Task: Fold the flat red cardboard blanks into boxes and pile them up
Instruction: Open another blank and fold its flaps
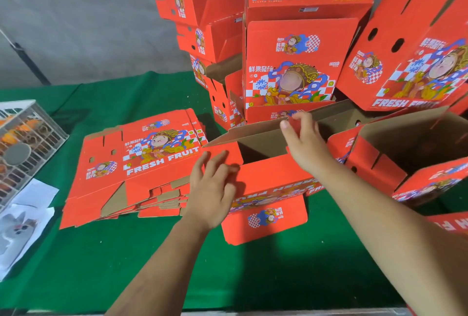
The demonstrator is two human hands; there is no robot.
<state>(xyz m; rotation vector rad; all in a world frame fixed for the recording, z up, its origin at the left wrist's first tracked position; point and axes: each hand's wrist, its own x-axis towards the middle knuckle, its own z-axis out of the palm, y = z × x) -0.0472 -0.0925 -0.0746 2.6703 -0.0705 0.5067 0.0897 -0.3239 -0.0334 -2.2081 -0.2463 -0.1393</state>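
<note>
- Table (253, 277) — green cloth, nearest the viewer.
- Pile (301, 44) of folded boxes, behind.
- Blanks (131, 163), stacked flat at left.
- Box (268, 179), half-formed, centre.
- Left hand (212, 189): fingers flat, pressing a flap.
- Right hand (304, 143): pinching the far flap — a slip may spring the panels open.

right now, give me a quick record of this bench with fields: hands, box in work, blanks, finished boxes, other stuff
left hand: left hand presses fingers on the side flap of the half-folded box
right hand: right hand pinches a red flap at the box's far wall
box in work: open at the top, brown inside showing, print upside down to the camera
blanks: stack of flat blanks left of the box, on the green cloth
finished boxes: pile of boxes behind, more at right
other: wire crate and papers at far left
</note>
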